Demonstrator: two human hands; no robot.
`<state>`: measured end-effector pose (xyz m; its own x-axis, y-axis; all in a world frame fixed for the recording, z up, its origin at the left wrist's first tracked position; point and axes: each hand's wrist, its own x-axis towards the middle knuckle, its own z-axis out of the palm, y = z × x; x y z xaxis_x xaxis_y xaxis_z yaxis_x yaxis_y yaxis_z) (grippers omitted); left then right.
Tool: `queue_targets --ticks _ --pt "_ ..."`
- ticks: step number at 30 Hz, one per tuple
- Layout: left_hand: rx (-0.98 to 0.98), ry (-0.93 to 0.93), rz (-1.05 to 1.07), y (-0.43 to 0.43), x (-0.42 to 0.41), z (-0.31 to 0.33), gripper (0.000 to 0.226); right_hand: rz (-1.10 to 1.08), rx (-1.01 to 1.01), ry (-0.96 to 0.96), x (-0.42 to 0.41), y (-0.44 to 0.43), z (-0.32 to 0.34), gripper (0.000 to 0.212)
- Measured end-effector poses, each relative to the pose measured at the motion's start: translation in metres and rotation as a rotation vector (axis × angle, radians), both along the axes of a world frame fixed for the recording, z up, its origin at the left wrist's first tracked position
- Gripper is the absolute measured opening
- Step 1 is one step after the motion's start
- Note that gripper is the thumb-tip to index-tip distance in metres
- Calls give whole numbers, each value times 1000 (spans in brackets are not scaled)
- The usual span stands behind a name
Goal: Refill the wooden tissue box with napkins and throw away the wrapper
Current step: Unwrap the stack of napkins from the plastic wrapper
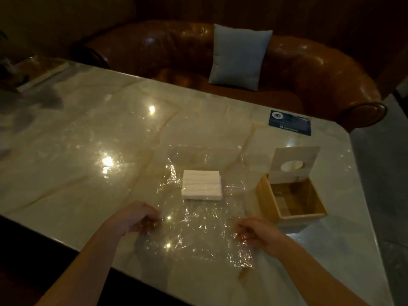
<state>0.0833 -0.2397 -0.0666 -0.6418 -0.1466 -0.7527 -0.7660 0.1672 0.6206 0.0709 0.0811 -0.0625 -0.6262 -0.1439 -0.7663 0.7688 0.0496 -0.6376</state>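
A white stack of napkins point(201, 185) lies on a clear, crinkled plastic wrapper point(198, 226) spread flat on the marble table point(88, 151). To its right stands the wooden tissue box point(293, 202), empty inside, with its hinged lid point(293, 162) raised upright and showing a round hole. My left hand point(138, 217) pinches the wrapper's near left edge. My right hand point(258, 233) pinches the near right edge. Both hands are in front of the napkins, apart from them.
A blue card point(290, 123) lies flat near the table's far right edge. Behind the table is a brown leather sofa point(309, 69) with a grey cushion point(239, 56). The table's right corner is cut at an angle beside the box.
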Motion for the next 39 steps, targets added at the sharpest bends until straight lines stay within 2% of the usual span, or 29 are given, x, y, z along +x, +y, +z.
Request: queue_targets --ticks 4,7,12,15,18,26,29,33,36,39 --pt "75 73 192 15 -15 5 11 -136 -72 23 -18 -12 7 14" --pt "142 92 266 20 -28 16 18 -147 -17 75 -34 -17 20 22" --pt "246 164 294 13 -50 43 26 -115 -58 142 -62 -21 53 27" --pt "301 198 314 3 -63 60 23 -136 -146 170 -76 -22 71 22" --pt "377 212 254 -2 -73 74 27 -121 -154 193 -83 -22 85 18" --pt "241 272 220 1 -61 67 23 -90 -131 168 -72 -15 62 28" --pt "221 253 227 1 -46 53 18 -68 -36 163 -59 -12 46 22" --pt "97 203 220 -1 -25 32 18 -39 64 125 -35 -9 19 23" --pt "27 156 158 0 -11 15 14 -10 78 63 -19 -8 2 28" --pt "-116 132 79 0 -4 -1 16 31 163 52 -8 -11 -8 24"
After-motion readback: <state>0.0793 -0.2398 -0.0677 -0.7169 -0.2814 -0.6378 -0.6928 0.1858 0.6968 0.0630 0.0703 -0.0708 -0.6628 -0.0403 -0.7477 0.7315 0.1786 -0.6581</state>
